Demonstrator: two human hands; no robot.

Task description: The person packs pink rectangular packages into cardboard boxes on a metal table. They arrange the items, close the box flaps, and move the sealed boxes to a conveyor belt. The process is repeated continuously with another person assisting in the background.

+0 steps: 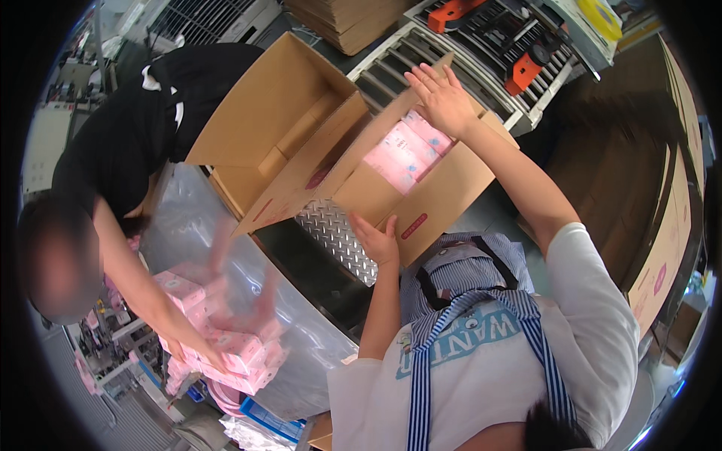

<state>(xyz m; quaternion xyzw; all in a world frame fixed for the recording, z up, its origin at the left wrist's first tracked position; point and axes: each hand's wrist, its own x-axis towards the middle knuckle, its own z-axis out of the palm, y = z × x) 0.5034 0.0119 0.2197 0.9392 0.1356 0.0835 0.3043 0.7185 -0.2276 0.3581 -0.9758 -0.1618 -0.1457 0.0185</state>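
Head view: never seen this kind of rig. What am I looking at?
No robot here: one fisheye camera on a person's head looks down, bending straight edges. The wearer's bare left hand is at the near side of an open cardboard box with pink packs inside. The right hand, fingers spread, is at its far side. Neither appears to grip anything. A second open box stands beside it. At left, a co-worker reaches over more pink packages at a shiny gray surface.

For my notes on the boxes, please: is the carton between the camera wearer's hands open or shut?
Open: pink packs show through the uncovered top of the carton, near the right hand.
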